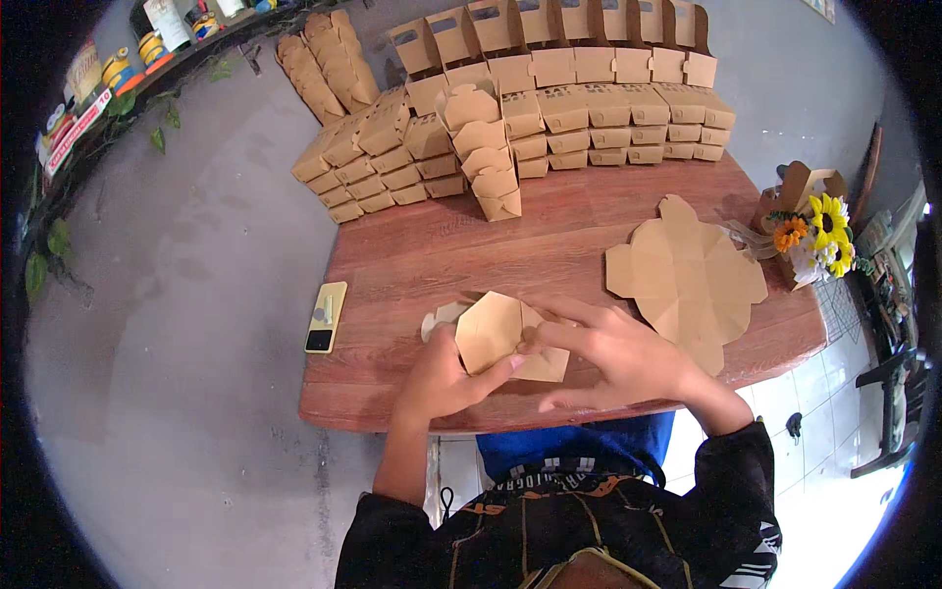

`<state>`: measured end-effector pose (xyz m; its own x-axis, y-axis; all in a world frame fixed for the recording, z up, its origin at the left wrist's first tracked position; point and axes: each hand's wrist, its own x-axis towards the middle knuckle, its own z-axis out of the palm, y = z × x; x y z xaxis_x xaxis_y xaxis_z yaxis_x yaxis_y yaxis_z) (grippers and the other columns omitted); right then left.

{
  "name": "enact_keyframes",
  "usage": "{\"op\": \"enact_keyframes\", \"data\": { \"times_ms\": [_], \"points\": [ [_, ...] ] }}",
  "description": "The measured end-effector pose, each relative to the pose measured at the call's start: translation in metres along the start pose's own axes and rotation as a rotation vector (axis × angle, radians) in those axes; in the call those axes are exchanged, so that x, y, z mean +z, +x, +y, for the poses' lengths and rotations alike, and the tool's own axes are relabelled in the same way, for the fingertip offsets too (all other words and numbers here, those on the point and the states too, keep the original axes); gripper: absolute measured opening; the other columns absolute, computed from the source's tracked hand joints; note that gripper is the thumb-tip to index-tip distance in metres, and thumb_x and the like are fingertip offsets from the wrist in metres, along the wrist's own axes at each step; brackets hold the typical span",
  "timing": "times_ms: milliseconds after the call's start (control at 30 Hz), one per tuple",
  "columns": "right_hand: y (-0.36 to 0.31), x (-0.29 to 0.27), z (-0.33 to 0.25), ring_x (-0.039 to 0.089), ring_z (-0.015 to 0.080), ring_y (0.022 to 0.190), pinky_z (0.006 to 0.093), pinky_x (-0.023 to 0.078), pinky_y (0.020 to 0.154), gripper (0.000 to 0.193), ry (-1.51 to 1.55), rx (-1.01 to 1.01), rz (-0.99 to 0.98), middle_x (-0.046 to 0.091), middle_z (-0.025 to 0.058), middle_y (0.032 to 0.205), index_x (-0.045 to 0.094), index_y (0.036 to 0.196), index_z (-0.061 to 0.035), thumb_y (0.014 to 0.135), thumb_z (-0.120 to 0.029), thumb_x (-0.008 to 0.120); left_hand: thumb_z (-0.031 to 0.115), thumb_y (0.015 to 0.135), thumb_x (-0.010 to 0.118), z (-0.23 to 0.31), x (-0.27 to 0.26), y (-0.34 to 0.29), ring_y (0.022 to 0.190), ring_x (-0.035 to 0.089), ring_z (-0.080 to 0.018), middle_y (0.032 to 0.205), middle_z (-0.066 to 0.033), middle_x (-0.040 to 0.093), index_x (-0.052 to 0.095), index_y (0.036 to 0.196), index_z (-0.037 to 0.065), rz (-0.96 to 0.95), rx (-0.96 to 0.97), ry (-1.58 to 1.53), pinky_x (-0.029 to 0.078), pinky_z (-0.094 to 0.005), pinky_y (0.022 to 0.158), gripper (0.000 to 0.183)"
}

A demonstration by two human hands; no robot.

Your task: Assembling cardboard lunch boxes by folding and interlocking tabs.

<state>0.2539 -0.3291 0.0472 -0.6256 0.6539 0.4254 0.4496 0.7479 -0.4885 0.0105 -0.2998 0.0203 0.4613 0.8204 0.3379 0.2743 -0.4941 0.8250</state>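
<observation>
A small brown cardboard box (489, 329), partly folded up with angled walls and loose flaps, is near the front edge of the wooden table. My left hand (432, 380) grips its left and lower side, thumb along the front. At the right side of the box, my right hand (633, 353) has its fingers spread, with fingertips touching a flap and the thumb held apart. Part of the flap is hidden behind these fingers. To the right lies a flat, unfolded cardboard blank (687, 275) with rounded and notched tabs.
Stacked closed boxes (579, 108) line the table's back, with a row of handled carriers (491, 29) above and a nested column of open boxes (486, 147) in front. A phone (326, 317) lies at the left edge. Artificial flowers (824, 231) stand at the right.
</observation>
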Motion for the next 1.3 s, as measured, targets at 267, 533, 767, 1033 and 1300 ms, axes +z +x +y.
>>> {"op": "enact_keyframes", "data": {
  "times_ms": [267,533,767,1033,1300],
  "points": [
    [-0.022,0.003,0.017,0.059,0.0379,0.125,0.0446,0.053,0.101,0.093,0.373,0.239,-0.032,0.050,0.0184,0.145,0.038,0.149,-0.0097,0.074,-0.022,0.091,0.027,0.077,0.088,-0.004,-0.012,0.027,0.081,0.070,-0.0204,0.094,-0.0099,0.075,0.073,0.104,0.002,-0.153,-0.054,0.038,0.055,-0.0353,0.076,0.040],
    [-0.025,0.012,0.059,0.039,0.0272,0.143,0.0479,0.043,0.113,0.109,0.791,0.218,-0.101,0.031,0.0104,0.157,0.025,0.156,-0.0132,0.070,-0.008,0.091,0.045,0.074,0.087,0.021,-0.005,0.045,0.100,0.064,-0.0363,0.102,-0.0179,0.071,0.073,0.116,0.007,-0.465,0.084,0.324,0.049,-0.0453,0.093,0.058],
    [0.024,-0.018,0.096,0.042,0.0268,0.139,0.0452,0.044,0.112,0.105,0.617,0.019,-0.036,0.034,0.0107,0.152,0.026,0.153,-0.0135,0.071,-0.009,0.091,0.045,0.072,0.088,0.039,-0.037,0.108,0.101,0.063,-0.0349,0.105,-0.0161,0.070,0.071,0.119,0.010,-0.446,0.302,0.376,0.048,-0.0446,0.096,0.061],
    [0.126,-0.101,0.152,0.050,0.0352,0.131,0.0484,0.046,0.108,0.105,0.743,0.026,0.415,0.041,0.0214,0.144,0.016,0.156,-0.0206,0.077,-0.019,0.085,0.017,0.095,0.070,0.008,-0.117,0.238,0.098,0.067,-0.0175,0.107,-0.0052,0.072,0.066,0.118,0.000,0.611,0.493,-0.037,0.051,-0.0329,0.095,0.029],
    [0.204,-0.150,0.184,0.052,0.0355,0.127,0.0484,0.052,0.099,0.105,0.704,0.131,0.564,0.044,0.0252,0.140,0.013,0.159,-0.0224,0.081,-0.026,0.085,0.017,0.093,0.071,-0.085,-0.099,0.285,0.125,0.057,-0.0348,0.128,-0.0186,0.061,0.067,0.120,0.001,0.573,0.481,0.407,0.042,-0.0432,0.108,0.032]
  ]
}}
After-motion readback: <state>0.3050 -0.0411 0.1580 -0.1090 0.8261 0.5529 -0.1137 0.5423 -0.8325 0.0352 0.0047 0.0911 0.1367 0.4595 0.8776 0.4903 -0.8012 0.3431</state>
